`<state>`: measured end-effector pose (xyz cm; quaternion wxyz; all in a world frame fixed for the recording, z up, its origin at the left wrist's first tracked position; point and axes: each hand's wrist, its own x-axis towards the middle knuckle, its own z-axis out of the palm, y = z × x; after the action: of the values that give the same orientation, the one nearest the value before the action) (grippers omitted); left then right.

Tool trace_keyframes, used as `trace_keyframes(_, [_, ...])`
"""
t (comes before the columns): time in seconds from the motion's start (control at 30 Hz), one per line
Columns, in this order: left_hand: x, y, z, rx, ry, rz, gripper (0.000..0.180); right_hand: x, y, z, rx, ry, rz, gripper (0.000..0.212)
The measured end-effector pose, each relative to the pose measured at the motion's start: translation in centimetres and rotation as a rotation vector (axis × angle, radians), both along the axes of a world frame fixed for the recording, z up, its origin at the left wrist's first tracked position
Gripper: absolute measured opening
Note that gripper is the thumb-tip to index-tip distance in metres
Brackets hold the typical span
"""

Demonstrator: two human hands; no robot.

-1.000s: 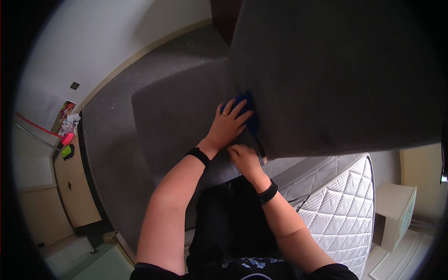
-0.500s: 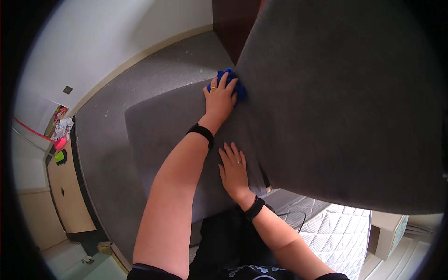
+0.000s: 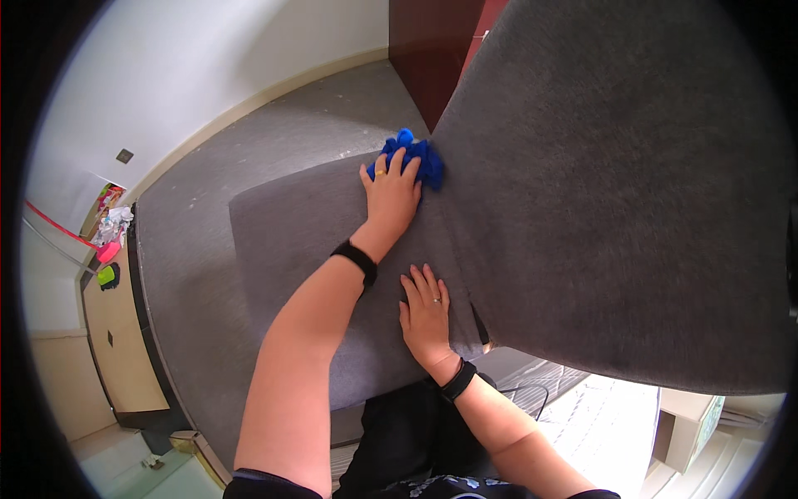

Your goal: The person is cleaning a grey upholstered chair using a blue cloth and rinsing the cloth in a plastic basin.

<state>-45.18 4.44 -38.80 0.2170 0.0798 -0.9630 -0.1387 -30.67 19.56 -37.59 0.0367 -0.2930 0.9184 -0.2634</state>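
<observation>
A grey fabric chair fills the middle, its seat (image 3: 307, 224) to the left of its tall backrest (image 3: 615, 183). My left hand (image 3: 391, 200) presses a bunched blue cloth (image 3: 428, 162) onto the far part of the seat, close against the seam with the backrest. Its fingers curve over the cloth, and part of the cloth sticks out past the fingertips. Nearer to me, my right hand (image 3: 426, 320) lies flat and empty on the seat beside the same seam, fingers stretched out. Each wrist wears a black band.
Beyond the seat lies grey floor (image 3: 324, 108), meeting a white wall (image 3: 208, 58). A dark red panel (image 3: 424, 58) stands behind the backrest. At the left are pink and green mop or brush heads (image 3: 108, 251) by a light wooden board (image 3: 125, 349). A white quilted mattress (image 3: 603, 432) lies lower right.
The view has shifted slightly, so the chair sits a little lower and further right. More of the blue cloth shows beyond my left fingers. My right hand still rests on the seat.
</observation>
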Motion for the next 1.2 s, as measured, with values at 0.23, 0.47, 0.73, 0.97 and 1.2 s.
trace_keyframes(0.23, [1.1, -0.2, 1.0, -0.098, -0.065, -0.054, 0.042, 1.0, -3.0, 0.1, 0.072, 0.057, 0.194, 0.047])
trace_keyframes(0.47, [0.7, -3.4, 0.3, -0.076, -0.100, 0.014, 0.042, 1.2, -3.1, -0.8, 0.088, 0.095, 0.181, 0.049])
trace_keyframes(0.73, [3.5, -10.3, -0.4, -0.088, -0.127, 0.239, 0.040, 1.2, -2.9, -1.2, 0.085, 0.141, 0.167, 0.049])
trace_keyframes(0.97, [8.1, -15.8, -0.2, -0.197, -0.209, 0.502, 0.040, 1.3, -3.1, -1.6, 0.061, 0.156, 0.160, 0.049])
trace_keyframes(1.2, [8.6, -10.7, 0.3, -0.159, -0.055, 0.347, 0.037, 1.1, -2.9, -1.9, 0.067, 0.158, 0.152, 0.049])
